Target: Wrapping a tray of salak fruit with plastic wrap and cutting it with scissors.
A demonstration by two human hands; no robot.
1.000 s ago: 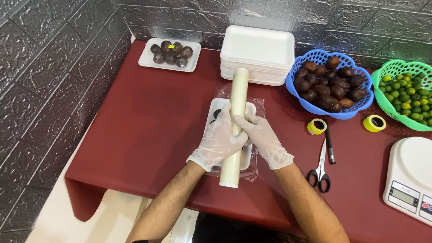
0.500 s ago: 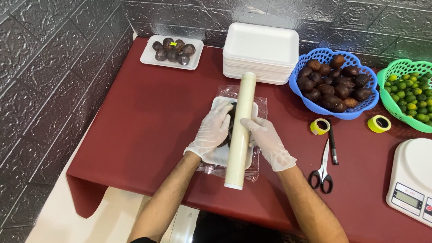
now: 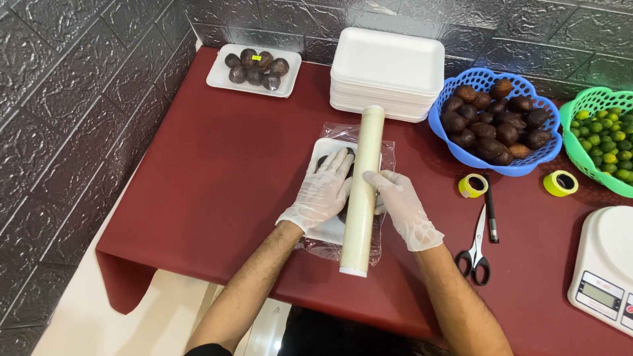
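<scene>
Both hands wore thin clear gloves. The left hand (image 3: pixel 321 193) lay spread, fingers flat, on the film-covered foam tray (image 3: pixel 324 198) just left of the roll of cling film (image 3: pixel 362 190), pressing down on the dark fruit under the wrap. The right hand (image 3: pixel 402 207) rested against the right side of the roll, fingers curved loosely about it, thumb toward the tray. The roll lay lengthwise across the tray, its near end past the tray's front edge and its far end toward the stack of white foam trays (image 3: pixel 388 72) beyond it. Clear film spread out from under the roll on both sides.

Right of the roll lay a pair of scissors (image 3: pixel 476 247), a black pen (image 3: pixel 492 209) and a yellow tape roll (image 3: pixel 472 186); a second tape roll (image 3: pixel 560 183) sat farther right. Beyond these stood a blue basket (image 3: pixel 494 122) of brown fruit and a green basket (image 3: pixel 603 135) of small limes. A white scale (image 3: pixel 605 267) stood at the far right. Far left of the stack sat a wrapped tray of dark fruit (image 3: pixel 254 69). All rested on the red table (image 3: pixel 198 171).
</scene>
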